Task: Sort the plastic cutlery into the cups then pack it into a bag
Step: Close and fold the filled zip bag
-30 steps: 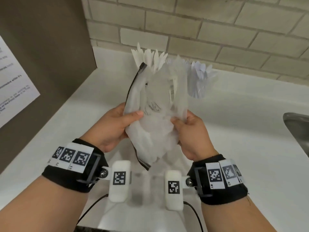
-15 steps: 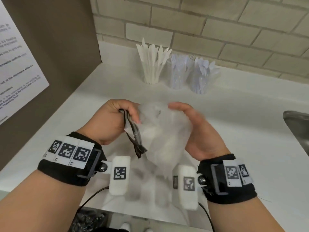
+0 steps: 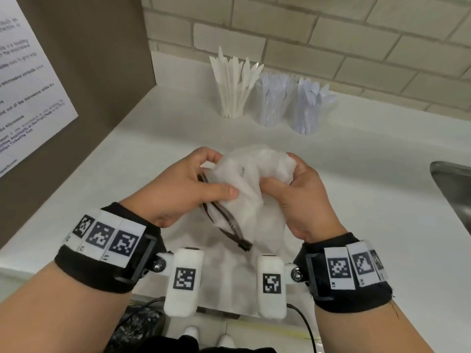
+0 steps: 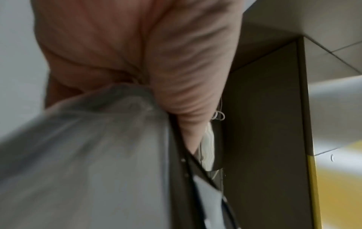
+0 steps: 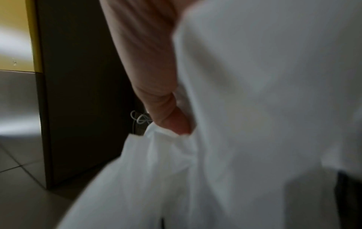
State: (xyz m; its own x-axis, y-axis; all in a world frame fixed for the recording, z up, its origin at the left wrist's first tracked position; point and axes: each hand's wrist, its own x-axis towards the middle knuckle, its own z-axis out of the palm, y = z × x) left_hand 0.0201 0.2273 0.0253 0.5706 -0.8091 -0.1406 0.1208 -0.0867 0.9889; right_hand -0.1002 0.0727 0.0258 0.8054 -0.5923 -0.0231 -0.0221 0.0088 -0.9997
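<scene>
A crumpled frosted plastic bag [image 3: 251, 189] with a dark zip strip [image 3: 226, 230] is held over the front of the white counter [image 3: 356, 200]. My left hand [image 3: 201, 182] grips its left side, thumb on top. My right hand [image 3: 288, 179] bunches its right side. Both wrist views are blurred and show the bag [image 4: 88, 155] [image 5: 254, 108] against the palm. At the back stand three clear cups: knives [image 3: 233, 85], forks [image 3: 275, 100], spoons [image 3: 309, 105].
A brown panel [image 3: 84, 80] with a printed paper sheet [image 3: 28, 85] closes off the left. A brick wall [image 3: 331, 34] runs behind the cups. A metal sink edge [image 3: 453, 189] shows at the right.
The bag came down from in front of the cups to just above the counter. Both hands have crumpled it into a tighter bunch, and the right hand has taken a fresh hold.
</scene>
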